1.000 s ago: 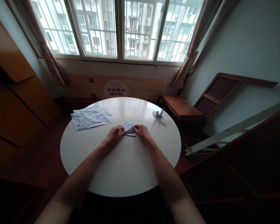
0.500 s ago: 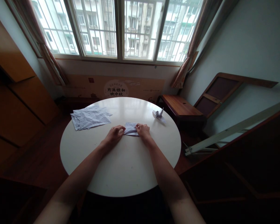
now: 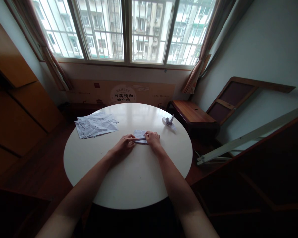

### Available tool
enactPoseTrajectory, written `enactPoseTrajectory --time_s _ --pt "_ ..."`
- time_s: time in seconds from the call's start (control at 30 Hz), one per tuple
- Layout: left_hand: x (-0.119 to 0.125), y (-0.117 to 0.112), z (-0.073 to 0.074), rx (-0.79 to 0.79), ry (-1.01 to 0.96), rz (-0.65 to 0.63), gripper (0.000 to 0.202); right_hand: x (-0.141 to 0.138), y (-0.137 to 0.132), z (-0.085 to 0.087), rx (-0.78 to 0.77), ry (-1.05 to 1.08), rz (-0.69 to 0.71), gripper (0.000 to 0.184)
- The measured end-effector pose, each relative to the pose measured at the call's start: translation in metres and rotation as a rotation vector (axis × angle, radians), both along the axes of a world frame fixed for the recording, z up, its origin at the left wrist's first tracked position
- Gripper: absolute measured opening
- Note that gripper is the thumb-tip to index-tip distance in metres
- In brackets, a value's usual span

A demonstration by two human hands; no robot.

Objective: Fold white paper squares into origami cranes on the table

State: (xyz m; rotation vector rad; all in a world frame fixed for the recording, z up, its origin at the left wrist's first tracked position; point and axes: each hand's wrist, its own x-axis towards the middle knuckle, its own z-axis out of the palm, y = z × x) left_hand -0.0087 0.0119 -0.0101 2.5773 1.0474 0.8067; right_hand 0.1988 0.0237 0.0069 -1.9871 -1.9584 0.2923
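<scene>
A small folded sheet of paper (image 3: 140, 134), pale bluish white, lies on the table between my hands. My left hand (image 3: 126, 142) is at its left edge, thumb and forefinger closed on the paper's near fold. From the other side, my right hand (image 3: 153, 138) pinches the right part of the sheet, fingers curled over it. The fingers hide both side edges. To the right rests a folded paper crane (image 3: 169, 123) with its wings spread.
The round white table (image 3: 119, 185) carries a pile of creased paper sheets (image 3: 96, 125) at its left. A low wooden stool (image 3: 193, 112) stands beyond the table's right edge. A long printed box (image 3: 151, 92) leans below the barred window (image 3: 149, 33).
My left hand has moved slightly right, its fingers reaching farther over the paper's near fold, which looks flatter now. The right hand stays almost in place. Pile and crane have not moved.
</scene>
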Motion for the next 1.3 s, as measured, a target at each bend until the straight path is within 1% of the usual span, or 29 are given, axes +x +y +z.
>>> enactPoseTrajectory --time_s 0.17,0.33,0.57,0.67,0.73,0.8,0.9,0.97,1.03,1.13,1.2,1.3 --pt "0.001 -0.002 0.001 -0.035 0.043 0.018 0.031 -0.002 -0.003 0.0 0.035 -0.017 -0.046 0.025" --pt "0.002 -0.003 0.003 -0.048 0.045 0.011 0.03 -0.003 -0.002 -0.004 0.069 -0.039 -0.079 0.025" --pt "0.002 0.001 -0.001 -0.045 0.007 0.005 0.022 0.002 0.0 -0.008 0.093 -0.057 -0.15 0.022" --pt "0.002 0.0 0.0 -0.029 -0.006 0.01 0.021 0.003 0.001 -0.009 0.092 -0.053 -0.149 0.021" --pt "0.002 -0.003 0.002 -0.01 -0.007 -0.002 0.023 0.003 0.001 -0.009 0.087 -0.051 -0.142 0.021" --pt "0.003 -0.007 0.006 -0.005 0.014 -0.025 0.032 0.003 0.001 -0.008 0.08 -0.052 -0.14 0.022" --pt "0.004 -0.012 0.009 -0.039 0.081 -0.05 0.05 0.002 0.001 -0.008 0.076 -0.046 -0.141 0.023" --pt "0.005 -0.012 0.009 -0.064 0.126 -0.04 0.053 0.002 0.001 -0.007 0.082 -0.026 -0.136 0.023" --pt "0.005 -0.009 0.005 -0.075 0.157 -0.001 0.053 0.003 0.001 -0.006 0.097 0.011 -0.12 0.022" --pt "0.003 -0.003 -0.002 -0.06 0.188 0.122 0.053 0.004 0.001 -0.004 0.138 0.07 -0.054 0.024" --pt "0.001 0.001 -0.006 -0.044 0.192 0.201 0.051 0.002 0.001 -0.003 0.161 0.088 0.028 0.027" --pt "-0.001 0.003 -0.007 -0.034 0.19 0.249 0.051 -0.003 0.0 -0.004 0.142 0.061 0.185 0.034"
